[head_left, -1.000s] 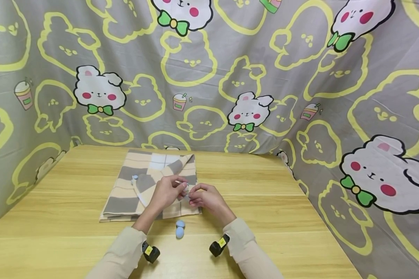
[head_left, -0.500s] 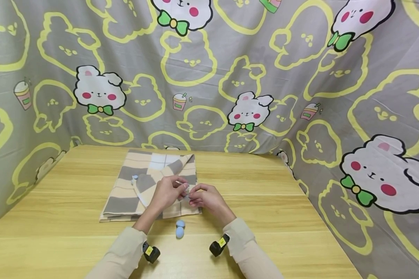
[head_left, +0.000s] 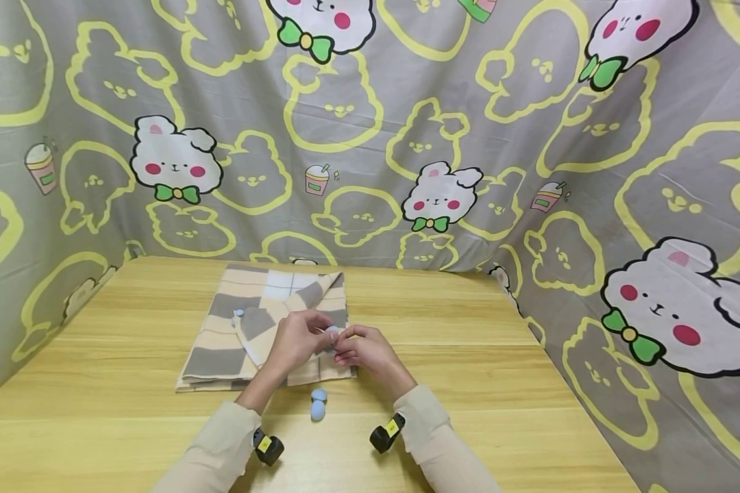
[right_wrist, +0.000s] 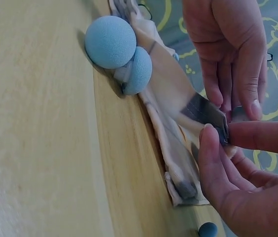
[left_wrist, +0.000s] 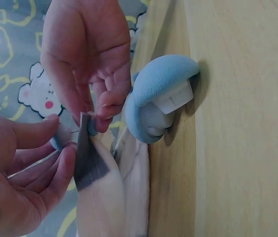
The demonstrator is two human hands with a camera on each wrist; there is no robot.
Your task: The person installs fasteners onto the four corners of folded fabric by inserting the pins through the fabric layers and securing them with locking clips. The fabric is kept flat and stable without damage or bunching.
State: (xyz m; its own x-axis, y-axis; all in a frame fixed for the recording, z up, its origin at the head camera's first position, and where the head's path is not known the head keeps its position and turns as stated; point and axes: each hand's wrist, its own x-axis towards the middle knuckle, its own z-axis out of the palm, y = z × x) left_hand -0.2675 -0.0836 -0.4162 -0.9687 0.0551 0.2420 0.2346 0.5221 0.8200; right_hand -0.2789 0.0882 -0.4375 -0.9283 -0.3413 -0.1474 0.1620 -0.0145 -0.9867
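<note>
A folded checked blanket (head_left: 212, 359) in beige, grey and white lies on the table. Over its near right part, my left hand (head_left: 299, 339) pinches a blue-capped mushroom-shaped pin (left_wrist: 56, 143); a thin needle shows between it and the cloth in the left wrist view. My right hand (head_left: 370, 349) pinches the raised grey corner (left_wrist: 85, 148) of the blanket between thumb and fingers. At that corner a second bit of blue (left_wrist: 92, 126) shows by the right fingertips. The two hands are close together, fingertips facing across the corner.
Two blue mushroom-shaped pieces (head_left: 318, 405) lie together on the table in front of the blanket. Another blue piece (head_left: 238, 313) sits at the blanket's folded-over left corner. A small dark blue ball (right_wrist: 208, 229) shows low in the right wrist view. A patterned curtain (head_left: 358, 171) surrounds the table.
The left fingers have shifted slightly toward the right hand, and the blue cap now shows between them. The right hand and the blanket stay nearly in place.
</note>
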